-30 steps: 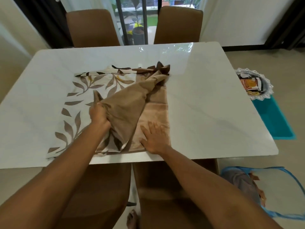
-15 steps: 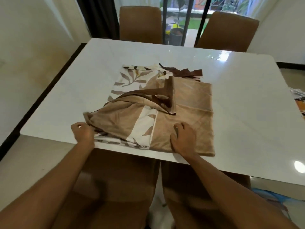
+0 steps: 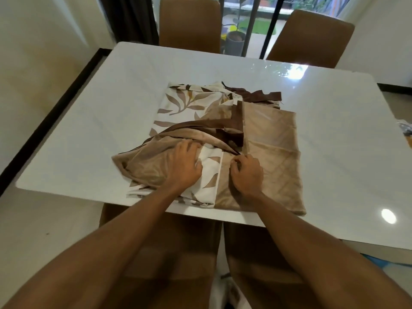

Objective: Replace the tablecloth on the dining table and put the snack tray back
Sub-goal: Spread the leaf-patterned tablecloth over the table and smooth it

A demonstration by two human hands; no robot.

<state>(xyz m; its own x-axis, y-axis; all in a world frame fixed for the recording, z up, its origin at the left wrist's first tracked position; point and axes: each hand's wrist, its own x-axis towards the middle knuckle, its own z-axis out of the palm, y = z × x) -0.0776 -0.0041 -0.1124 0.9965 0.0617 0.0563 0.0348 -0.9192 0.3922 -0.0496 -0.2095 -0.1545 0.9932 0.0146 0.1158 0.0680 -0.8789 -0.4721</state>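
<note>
Head view: the folded tablecloth (image 3: 270, 139) lies on the white dining table (image 3: 124, 103), toward the near edge, its front hem just over the rim. It shows tan panels, a cream part with leaf print, and dark brown bands crossing the middle.

The hands are close together but not touching. The right hand (image 3: 246, 172) has its fingers curled and pinches a fold just below the brown band. The left hand (image 3: 185, 166) lies on the loose tan flap with its fingers bent into the cloth; it is blurred, so I cannot tell whether it grips or only presses.

Two brown chairs (image 3: 189, 21) stand at the far side, before a dark curtain (image 3: 129, 18) and a glass door with a plant pot (image 3: 235, 41). Two near chairs (image 3: 167, 253) are tucked under the table, largely covered by the forearms. At the right frame edge a grey and orange scrap (image 3: 406, 132) is cut off, as is a blue edge (image 3: 379, 262) low down.
</note>
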